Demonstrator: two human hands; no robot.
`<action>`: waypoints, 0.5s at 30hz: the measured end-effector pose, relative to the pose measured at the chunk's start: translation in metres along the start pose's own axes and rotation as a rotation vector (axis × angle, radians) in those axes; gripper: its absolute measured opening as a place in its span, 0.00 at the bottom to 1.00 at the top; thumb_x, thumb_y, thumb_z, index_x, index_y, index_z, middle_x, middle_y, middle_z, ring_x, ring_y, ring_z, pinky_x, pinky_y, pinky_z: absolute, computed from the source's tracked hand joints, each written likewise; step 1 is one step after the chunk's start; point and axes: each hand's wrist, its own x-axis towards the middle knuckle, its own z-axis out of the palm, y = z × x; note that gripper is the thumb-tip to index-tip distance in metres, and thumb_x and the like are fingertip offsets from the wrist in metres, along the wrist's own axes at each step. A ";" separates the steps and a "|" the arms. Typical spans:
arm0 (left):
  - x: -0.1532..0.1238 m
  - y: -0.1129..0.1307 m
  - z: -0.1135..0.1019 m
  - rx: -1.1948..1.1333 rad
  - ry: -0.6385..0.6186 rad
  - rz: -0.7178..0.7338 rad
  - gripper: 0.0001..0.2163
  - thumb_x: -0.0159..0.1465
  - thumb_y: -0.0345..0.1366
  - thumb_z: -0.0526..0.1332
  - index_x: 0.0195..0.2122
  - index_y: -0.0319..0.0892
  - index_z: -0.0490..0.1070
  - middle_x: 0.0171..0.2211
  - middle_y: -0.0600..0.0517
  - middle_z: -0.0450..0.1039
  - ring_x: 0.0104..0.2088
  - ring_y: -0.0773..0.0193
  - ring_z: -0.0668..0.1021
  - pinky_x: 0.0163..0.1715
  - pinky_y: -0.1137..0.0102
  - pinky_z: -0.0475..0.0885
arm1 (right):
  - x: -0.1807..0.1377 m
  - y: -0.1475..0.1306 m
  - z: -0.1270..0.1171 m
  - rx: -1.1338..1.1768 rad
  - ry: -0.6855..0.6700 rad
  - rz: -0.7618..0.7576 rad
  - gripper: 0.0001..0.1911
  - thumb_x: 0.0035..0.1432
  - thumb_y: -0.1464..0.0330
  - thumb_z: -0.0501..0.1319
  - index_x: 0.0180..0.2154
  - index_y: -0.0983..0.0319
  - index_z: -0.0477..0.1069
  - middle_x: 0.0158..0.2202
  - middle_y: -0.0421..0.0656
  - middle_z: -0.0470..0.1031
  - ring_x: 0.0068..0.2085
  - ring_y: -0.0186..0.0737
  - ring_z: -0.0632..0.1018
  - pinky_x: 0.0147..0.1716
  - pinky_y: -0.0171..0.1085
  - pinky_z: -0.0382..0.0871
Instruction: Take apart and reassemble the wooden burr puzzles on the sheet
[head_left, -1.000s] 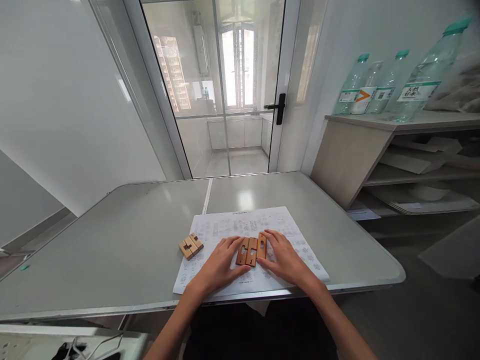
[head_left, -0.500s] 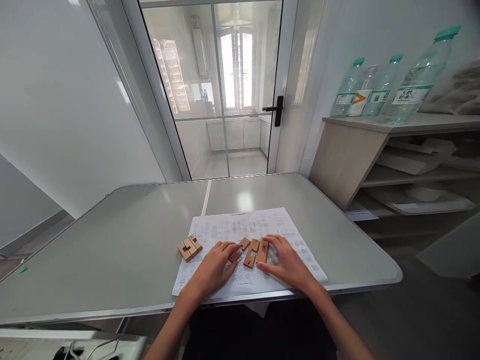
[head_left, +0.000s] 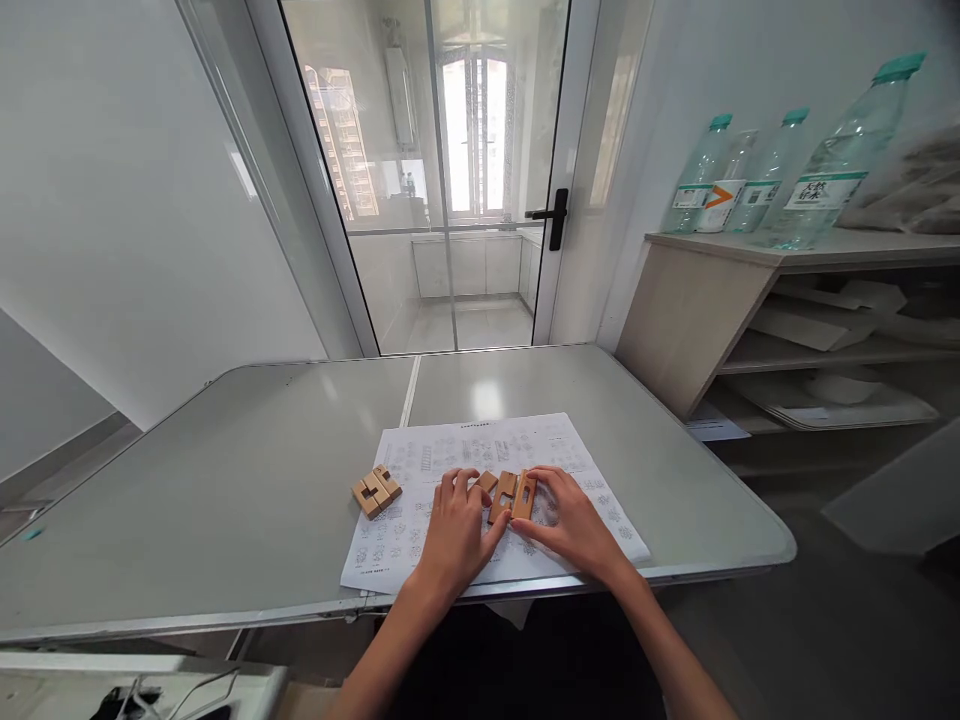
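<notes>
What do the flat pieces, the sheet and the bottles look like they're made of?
Flat pieces: likely smooth wood, judging by the warm brown tone. Sheet: apparently matte paper, thin, white and printed. Bottles: probably glossy plastic, being see-through, though glass isn't excluded.

Wooden piece (head_left: pixel 487 482) partly hidden by left fingers (head_left: pixel 448 488), print (head_left: pixel 487 450) illegibly small, cabinet (head_left: pixel 697 310) cropped

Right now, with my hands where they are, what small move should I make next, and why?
I'd probably pinch the middle wooden piece with your left hand. Its thumb is by that piece's lower end, while your right hand holds the right wooden piece close alongside, so that one seems steadied.
</notes>
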 end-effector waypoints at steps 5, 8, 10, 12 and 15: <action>0.009 0.006 0.002 0.006 -0.045 0.013 0.08 0.64 0.40 0.68 0.34 0.42 0.73 0.51 0.42 0.73 0.58 0.43 0.70 0.57 0.49 0.72 | 0.002 0.003 -0.001 0.083 0.085 0.008 0.26 0.58 0.55 0.72 0.53 0.57 0.70 0.58 0.49 0.73 0.56 0.51 0.77 0.57 0.51 0.73; 0.013 0.009 0.001 -0.004 -0.054 0.042 0.07 0.64 0.38 0.68 0.32 0.42 0.73 0.51 0.42 0.73 0.59 0.43 0.70 0.58 0.49 0.71 | 0.002 0.002 -0.001 0.107 0.146 0.026 0.25 0.58 0.54 0.71 0.52 0.57 0.70 0.57 0.49 0.73 0.57 0.51 0.76 0.56 0.51 0.74; 0.014 0.011 0.000 -0.029 -0.029 0.067 0.06 0.65 0.36 0.66 0.33 0.42 0.72 0.52 0.42 0.74 0.59 0.43 0.70 0.57 0.49 0.72 | 0.001 0.002 -0.002 0.126 0.175 0.044 0.25 0.58 0.53 0.71 0.52 0.57 0.71 0.58 0.49 0.73 0.57 0.51 0.76 0.55 0.51 0.75; 0.013 0.012 -0.003 -0.071 0.001 0.071 0.04 0.67 0.35 0.63 0.34 0.42 0.72 0.49 0.43 0.75 0.56 0.46 0.73 0.53 0.51 0.73 | 0.001 0.003 -0.002 0.153 0.202 0.071 0.25 0.58 0.53 0.71 0.52 0.57 0.71 0.59 0.49 0.73 0.57 0.52 0.77 0.55 0.52 0.76; 0.006 0.016 -0.008 -0.197 0.019 -0.011 0.06 0.72 0.38 0.58 0.37 0.44 0.70 0.39 0.48 0.79 0.41 0.53 0.80 0.42 0.59 0.74 | 0.001 0.003 -0.002 0.211 0.251 0.112 0.25 0.57 0.52 0.71 0.51 0.56 0.72 0.59 0.49 0.73 0.57 0.52 0.76 0.56 0.54 0.76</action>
